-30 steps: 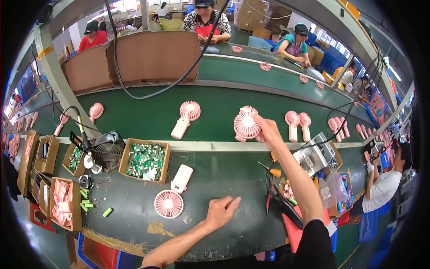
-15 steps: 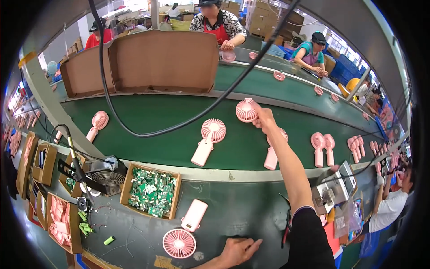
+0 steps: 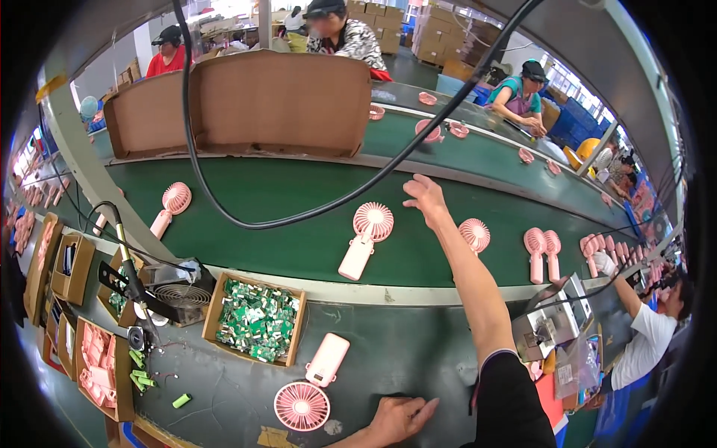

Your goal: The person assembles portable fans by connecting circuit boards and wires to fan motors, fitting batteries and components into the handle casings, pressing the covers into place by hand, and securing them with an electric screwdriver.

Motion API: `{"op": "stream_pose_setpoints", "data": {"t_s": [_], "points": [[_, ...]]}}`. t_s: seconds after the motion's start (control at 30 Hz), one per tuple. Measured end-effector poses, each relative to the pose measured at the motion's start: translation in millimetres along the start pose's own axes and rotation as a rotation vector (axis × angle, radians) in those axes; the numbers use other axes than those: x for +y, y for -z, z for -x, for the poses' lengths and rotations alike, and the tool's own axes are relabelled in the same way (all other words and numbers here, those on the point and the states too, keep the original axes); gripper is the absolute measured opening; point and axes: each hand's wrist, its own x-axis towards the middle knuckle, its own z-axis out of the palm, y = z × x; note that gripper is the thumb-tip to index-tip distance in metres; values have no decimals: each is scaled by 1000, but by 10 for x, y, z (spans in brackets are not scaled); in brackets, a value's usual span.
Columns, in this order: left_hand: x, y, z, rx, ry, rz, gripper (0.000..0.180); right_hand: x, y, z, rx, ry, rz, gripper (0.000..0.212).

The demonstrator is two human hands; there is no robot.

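Observation:
My right hand (image 3: 426,200) is stretched over the green conveyor belt, its fingers apart and nothing in them. Beyond it, a pink fan head (image 3: 429,131) sits on the farther belt. My left hand (image 3: 399,420) rests on the dark workbench, fingers curled in and thumb sticking out, with nothing visible in it. To its left lies a pink handheld fan (image 3: 302,407), its handle (image 3: 327,359) pointing away from me. On the near belt, another pink fan (image 3: 372,222) lies left of my right arm, and one more (image 3: 474,235) is partly hidden behind that forearm.
A box of green circuit boards (image 3: 255,316) and a box of pink parts (image 3: 99,369) stand at left, near green battery cells (image 3: 181,401). A black cable (image 3: 278,224) hangs across the view. A metal device (image 3: 553,319) stands at right. Co-workers sit beyond and at right.
My right hand has let go of the pink fan head, which now sits on the farther belt. Fans on the near belt have shifted slightly right. My left hand stays put.

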Motion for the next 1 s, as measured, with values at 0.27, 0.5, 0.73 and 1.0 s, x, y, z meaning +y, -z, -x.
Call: {"op": "stream_pose_setpoints", "data": {"t_s": [0.27, 0.5, 0.73, 1.0], "points": [[-115, -38, 122, 51, -38, -67, 37, -358, 237, 972, -238, 1, 437, 52], [-84, -57, 3, 69, -101, -127, 37, -894, -338, 2480, -874, 650, 1092, 49], [-190, -68, 75, 167, -230, -152, 16, -491, -1297, 3215, -938, 1219, 1181, 28], [-255, -277, 119, 226, -265, -207, 22, -742, -837, 3402, -1146, 671, 1173, 38]]}}
